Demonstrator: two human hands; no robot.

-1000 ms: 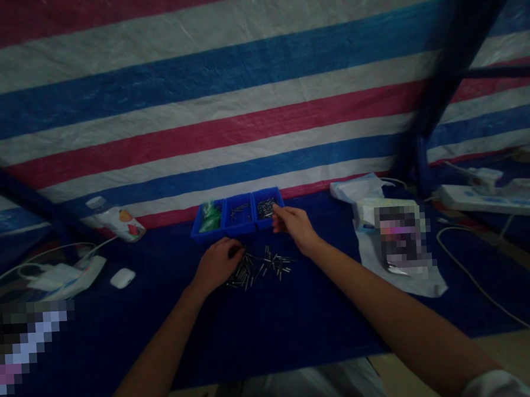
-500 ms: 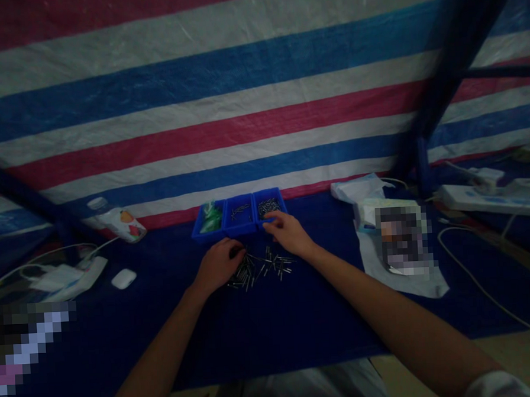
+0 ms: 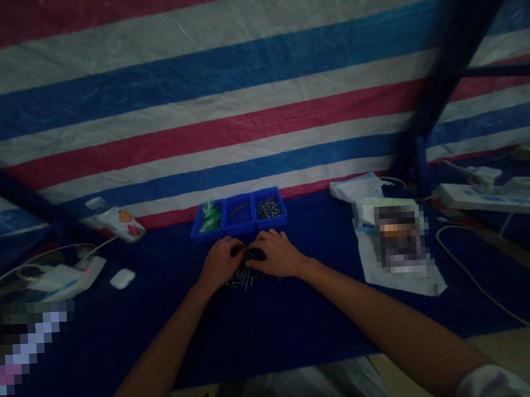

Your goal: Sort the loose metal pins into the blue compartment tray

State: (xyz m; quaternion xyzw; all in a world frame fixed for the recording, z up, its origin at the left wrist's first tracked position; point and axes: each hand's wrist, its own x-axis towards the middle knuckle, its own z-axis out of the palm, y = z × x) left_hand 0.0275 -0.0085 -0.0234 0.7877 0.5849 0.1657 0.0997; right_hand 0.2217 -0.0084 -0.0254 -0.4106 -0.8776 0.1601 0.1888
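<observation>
Over the last half second, the right hand (image 3: 277,254) has come away from the near edge of the right bin (image 3: 273,223) and settled beside the left hand (image 3: 219,261), which has hardly moved. Between and under them, on the blue counter (image 3: 254,335), lies a heap of thin metal pins (image 3: 245,278), a few stray ones half covered by the right hand. On each hand thumb and forefinger curl toward one another over the heap; it is so dim that I honestly can't tell whether either pair is pinched on a pin. I'd call this the handling of loose pins at the heap, and the next move calls for a light, fine pinch, since they lie crossed over each other.

Just beyond, the right bin holds many small metal pieces, the middle bin (image 3: 240,229) a few thin ones, and the left bin (image 3: 195,230) a green bundle (image 3: 210,218). Farther left, a tilted bottle (image 3: 124,222) wears a label with orange and red pictures, no words I can read; nearer sits a small white case (image 3: 122,279). Off right, a pale packet (image 3: 366,210) is printed too faintly to name any brand.
</observation>
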